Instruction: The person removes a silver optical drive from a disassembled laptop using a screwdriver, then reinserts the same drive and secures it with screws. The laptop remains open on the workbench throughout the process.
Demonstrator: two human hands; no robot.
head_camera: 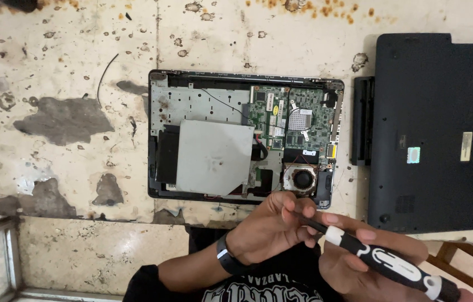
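Screwdriver (pixel 382 258): black handle with white bands, lying slantwise just below the opened laptop's near edge, its thin dark shaft pointing up and to the left toward that edge.
Right hand (pixel 359 257): curled around the screwdriver handle from beneath, fingers folded over the white collar near the shaft; a closed grip.
Left hand (pixel 273 226): fingertips pressed together on the tip end of the shaft, pinching it; the tip itself is hidden by the fingers. This hand overlaps the laptop's near edge, just below the fan.
Wristband (pixel 224 254): dark band on the left wrist, below the laptop.
Opened laptop (pixel 245 137): lies base-up with its bottom cover off, in the middle of the table.
Fan (pixel 302 179): round, coppery housing, in the laptop's near right corner.
Circuit board (pixel 295 120): green, filling the laptop's far right part, with a small square metal heat plate on it.
Metal plate (pixel 214 156): flat grey panel, slightly skewed, covering the laptop's centre-left.
Battery (pixel 362 120): long black bar standing just right of the laptop.
Bottom cover (pixel 435 128): large dark panel with small labels, right of the battery.
Wire (pixel 105 75): thin dark strand left of the laptop's far corner.
Table (pixel 68 67): pale top, chipped and stained, under everything.
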